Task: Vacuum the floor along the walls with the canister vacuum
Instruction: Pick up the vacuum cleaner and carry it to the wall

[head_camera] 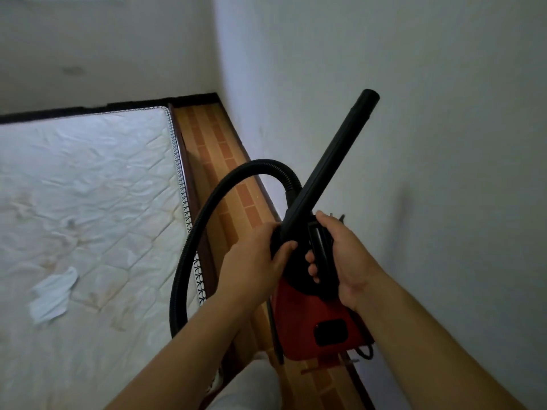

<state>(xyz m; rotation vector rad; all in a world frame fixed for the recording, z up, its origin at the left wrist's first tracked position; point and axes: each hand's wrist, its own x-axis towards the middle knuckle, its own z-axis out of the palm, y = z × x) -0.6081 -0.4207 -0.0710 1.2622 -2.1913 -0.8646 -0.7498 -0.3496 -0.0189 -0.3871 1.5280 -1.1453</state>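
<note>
Right hand point(340, 255) wraps the black carry handle of the red vacuum point(310, 315), seemingly lifting it over the narrow floor point(213, 143) strip between bed point(88, 187) and wall point(414, 113). Left hand point(257, 255) clamps the lower end of the tube point(334, 161), whose mouth points up, so cleaning likely hasn't begun. The hose point(201, 226) loops over the bed's edge.

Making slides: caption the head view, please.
Left hand grips the black wand; right hand holds the red canister vacuum.
</note>
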